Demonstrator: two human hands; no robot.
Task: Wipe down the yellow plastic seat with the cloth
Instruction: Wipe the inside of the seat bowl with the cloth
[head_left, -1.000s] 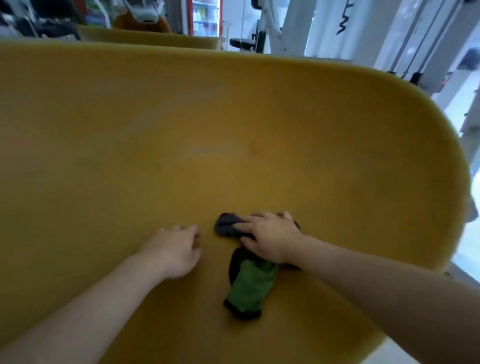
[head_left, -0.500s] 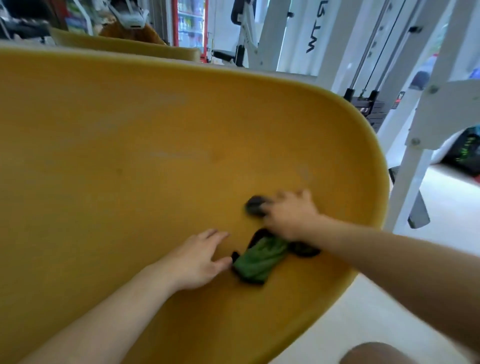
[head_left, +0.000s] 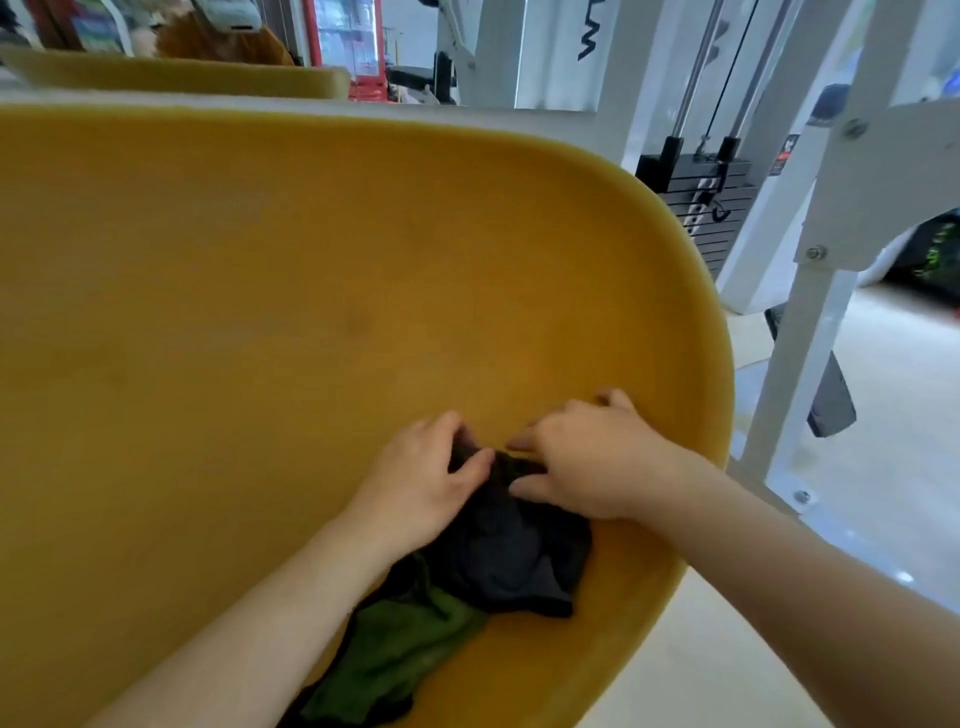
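We see the yellow plastic seat filling most of the head view, its pale rounded rim curving from twelve o'clock down to about four o'clock; the cloth lies on the seat surface toward five o'clock, near the rim, a bunched dark grey part uppermost and a green part trailing down toward six o'clock beside our left forearm.

Both hands meet at the top of the dark bunch; the left hand comes in from seven o'clock, its grip narrow, thumb and curled fingers pinching a fold of the cloth at its upper edge; the right hand comes in from four o'clock, fingers bent and fingertips pressed into the same fold, thumb resting on the dark fabric, so its grip also reads as closed on the cloth, though the far fingers are partly hidden behind the knuckles; the two hands sit just beside each other, nearly touching, with the cloth between them.

Beyond the rim at two o'clock stands a white machine frame with a black weight stack and cables; a second yellow seat shows at eleven o'clock, with a red-framed cooler at twelve o'clock behind it; pale floor spreads at three o'clock.
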